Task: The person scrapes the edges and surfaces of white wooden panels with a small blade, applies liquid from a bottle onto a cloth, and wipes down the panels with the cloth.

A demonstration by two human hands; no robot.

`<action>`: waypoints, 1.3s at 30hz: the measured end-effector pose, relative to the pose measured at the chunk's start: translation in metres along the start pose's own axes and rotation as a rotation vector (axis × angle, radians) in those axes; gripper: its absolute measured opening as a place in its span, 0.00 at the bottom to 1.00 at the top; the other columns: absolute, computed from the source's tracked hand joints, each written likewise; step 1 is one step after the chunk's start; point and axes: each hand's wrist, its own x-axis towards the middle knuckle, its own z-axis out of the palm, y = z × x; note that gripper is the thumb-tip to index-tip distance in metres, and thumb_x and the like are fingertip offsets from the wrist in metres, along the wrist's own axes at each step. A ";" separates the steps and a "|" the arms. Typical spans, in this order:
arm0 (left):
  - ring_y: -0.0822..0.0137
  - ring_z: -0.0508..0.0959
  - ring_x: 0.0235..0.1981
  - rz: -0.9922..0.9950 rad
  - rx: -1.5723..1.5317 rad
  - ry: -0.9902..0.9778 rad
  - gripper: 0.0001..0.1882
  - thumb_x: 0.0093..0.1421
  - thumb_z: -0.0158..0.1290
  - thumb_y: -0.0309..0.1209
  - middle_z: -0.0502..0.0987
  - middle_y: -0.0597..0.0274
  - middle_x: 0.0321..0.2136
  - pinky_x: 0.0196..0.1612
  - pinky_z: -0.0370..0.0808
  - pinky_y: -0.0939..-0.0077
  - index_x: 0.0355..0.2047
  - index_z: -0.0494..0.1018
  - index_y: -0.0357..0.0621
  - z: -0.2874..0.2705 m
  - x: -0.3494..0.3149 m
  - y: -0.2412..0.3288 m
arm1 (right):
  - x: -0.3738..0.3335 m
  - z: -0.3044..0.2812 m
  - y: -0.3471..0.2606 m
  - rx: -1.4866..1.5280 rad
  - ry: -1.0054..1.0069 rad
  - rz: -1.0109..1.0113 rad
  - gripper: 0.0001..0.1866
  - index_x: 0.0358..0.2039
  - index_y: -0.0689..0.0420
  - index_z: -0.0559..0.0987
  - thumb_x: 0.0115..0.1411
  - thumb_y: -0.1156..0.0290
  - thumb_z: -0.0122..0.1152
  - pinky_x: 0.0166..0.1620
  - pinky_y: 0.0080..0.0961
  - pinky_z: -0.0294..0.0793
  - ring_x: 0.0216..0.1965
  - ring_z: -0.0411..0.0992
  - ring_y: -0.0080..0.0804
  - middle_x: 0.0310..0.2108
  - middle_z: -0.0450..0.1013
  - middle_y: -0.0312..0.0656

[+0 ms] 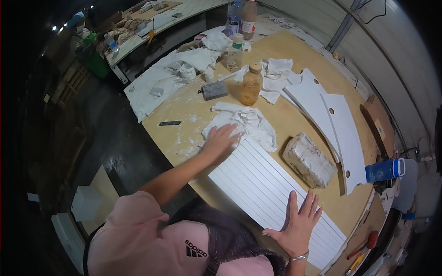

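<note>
Her left hand (221,141) lies flat and unclenched at the far end of a white grooved panel (267,184), fingertips on a crumpled white cloth (246,122). The right hand (299,223) presses open-palmed on the panel's near end, grasping nothing. The panel lies across a plywood workbench (294,115), just beside a wrapped block (309,160). An amber bottle (251,84) stands beyond the cloth.

White grooved panel (271,188) with parallel lines; crumpled white cloth (246,123); pale tan wooden desk (299,55) dusted white; amber bottle (251,84); mottled grey-white block (309,160); blue bottle (384,170); pink shirt sleeve (133,225).
</note>
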 end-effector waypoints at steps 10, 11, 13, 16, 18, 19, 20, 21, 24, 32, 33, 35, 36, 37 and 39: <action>0.64 0.74 0.40 0.147 -1.095 -0.115 0.08 0.47 0.62 0.25 0.73 0.62 0.35 0.42 0.72 0.73 0.29 0.77 0.44 -0.140 0.038 0.011 | 0.004 0.004 -0.012 0.026 0.017 0.043 0.60 0.62 0.57 0.61 0.34 0.29 0.63 0.62 0.65 0.38 0.65 0.42 0.70 0.63 0.45 0.69; 0.65 0.74 0.41 0.370 -1.015 -0.189 0.07 0.48 0.62 0.27 0.73 0.62 0.35 0.44 0.72 0.71 0.28 0.76 0.45 -0.154 0.042 0.035 | 0.004 0.005 -0.011 0.023 0.015 0.036 0.60 0.62 0.57 0.61 0.34 0.29 0.63 0.62 0.65 0.38 0.65 0.42 0.70 0.63 0.45 0.69; 0.63 0.73 0.42 0.065 -1.320 -0.269 0.10 0.49 0.60 0.29 0.74 0.60 0.37 0.47 0.71 0.68 0.32 0.75 0.46 -0.120 0.039 0.034 | 0.003 0.006 -0.009 0.033 0.053 0.000 0.60 0.61 0.58 0.62 0.34 0.28 0.61 0.62 0.64 0.40 0.63 0.45 0.70 0.62 0.47 0.69; 0.63 0.75 0.41 0.302 -0.826 -0.320 0.11 0.56 0.54 0.29 0.76 0.58 0.39 0.47 0.73 0.69 0.40 0.73 0.45 -0.120 0.063 -0.011 | 0.003 0.012 -0.008 0.033 0.126 -0.024 0.59 0.60 0.58 0.64 0.34 0.29 0.61 0.61 0.63 0.42 0.62 0.48 0.69 0.61 0.49 0.69; 0.58 0.78 0.33 0.051 -0.391 -0.157 0.08 0.58 0.52 0.29 0.78 0.55 0.30 0.43 0.74 0.68 0.34 0.78 0.41 -0.126 0.083 -0.018 | 0.002 0.011 -0.008 0.035 0.121 -0.021 0.58 0.60 0.58 0.64 0.34 0.30 0.61 0.61 0.63 0.43 0.62 0.48 0.69 0.61 0.50 0.69; 0.58 0.78 0.33 0.066 -0.390 -0.149 0.08 0.58 0.52 0.29 0.78 0.55 0.30 0.43 0.74 0.68 0.34 0.78 0.41 -0.124 0.080 -0.024 | 0.003 0.010 -0.007 0.035 0.120 -0.008 0.58 0.60 0.58 0.64 0.34 0.30 0.61 0.61 0.62 0.43 0.61 0.49 0.69 0.61 0.50 0.69; 0.61 0.78 0.32 -0.272 -0.996 -0.303 0.09 0.58 0.53 0.31 0.79 0.56 0.30 0.41 0.74 0.68 0.36 0.77 0.41 -0.118 0.068 -0.040 | 0.004 0.011 -0.007 0.039 0.136 0.004 0.58 0.60 0.58 0.64 0.34 0.30 0.61 0.61 0.62 0.43 0.61 0.49 0.69 0.61 0.50 0.69; 0.64 0.78 0.32 -0.642 -1.589 -0.459 0.11 0.58 0.54 0.33 0.79 0.58 0.31 0.39 0.75 0.68 0.38 0.77 0.40 -0.111 0.054 -0.054 | 0.002 0.013 -0.007 0.040 0.152 -0.011 0.58 0.60 0.58 0.65 0.33 0.31 0.62 0.61 0.62 0.44 0.61 0.49 0.69 0.61 0.50 0.68; 0.67 0.78 0.30 -0.393 -0.944 -0.390 0.11 0.60 0.54 0.34 0.79 0.58 0.26 0.36 0.74 0.70 0.35 0.78 0.38 -0.072 0.034 -0.112 | -0.001 0.012 -0.009 0.053 0.155 -0.052 0.58 0.60 0.58 0.64 0.33 0.31 0.62 0.61 0.62 0.43 0.61 0.49 0.70 0.61 0.50 0.68; 0.65 0.75 0.22 -0.177 -0.330 -0.447 0.16 0.60 0.52 0.37 0.72 0.49 0.19 0.30 0.70 0.67 0.25 0.74 0.35 -0.125 0.064 -0.107 | -0.002 0.015 -0.007 0.065 0.174 -0.039 0.59 0.61 0.58 0.63 0.34 0.29 0.61 0.61 0.62 0.43 0.61 0.48 0.70 0.60 0.50 0.69; 0.76 0.74 0.25 -0.167 -0.468 -0.332 0.14 0.62 0.50 0.34 0.73 0.55 0.19 0.29 0.70 0.74 0.27 0.75 0.34 -0.137 0.066 -0.107 | 0.002 0.015 -0.006 0.055 0.186 -0.051 0.59 0.61 0.59 0.63 0.34 0.28 0.61 0.61 0.63 0.43 0.61 0.48 0.70 0.60 0.50 0.69; 0.74 0.76 0.27 -0.318 -0.793 -0.338 0.13 0.63 0.49 0.32 0.76 0.57 0.22 0.31 0.71 0.75 0.29 0.76 0.33 -0.153 0.069 -0.088 | -0.002 0.016 -0.003 0.048 0.185 -0.077 0.60 0.61 0.59 0.63 0.34 0.28 0.60 0.61 0.63 0.42 0.61 0.48 0.70 0.60 0.50 0.69; 0.73 0.78 0.30 -0.456 -1.127 -0.327 0.12 0.63 0.48 0.31 0.78 0.59 0.24 0.32 0.72 0.76 0.31 0.76 0.33 -0.156 0.072 -0.082 | -0.003 0.015 -0.004 0.063 0.178 -0.067 0.60 0.61 0.59 0.63 0.34 0.29 0.62 0.61 0.63 0.43 0.61 0.48 0.71 0.60 0.50 0.69; 0.74 0.78 0.33 -0.559 -1.374 -0.385 0.12 0.64 0.47 0.29 0.79 0.62 0.31 0.35 0.74 0.79 0.38 0.75 0.31 -0.158 0.073 -0.076 | -0.002 0.013 -0.003 0.080 0.174 -0.057 0.60 0.61 0.59 0.63 0.33 0.30 0.63 0.61 0.63 0.43 0.61 0.48 0.71 0.60 0.50 0.69; 0.74 0.78 0.34 -0.573 -1.519 -0.331 0.11 0.64 0.48 0.29 0.79 0.61 0.33 0.37 0.74 0.79 0.40 0.74 0.31 -0.168 0.079 -0.055 | -0.001 0.013 -0.004 0.073 0.169 -0.058 0.60 0.61 0.60 0.63 0.32 0.31 0.64 0.61 0.63 0.43 0.61 0.48 0.71 0.61 0.50 0.69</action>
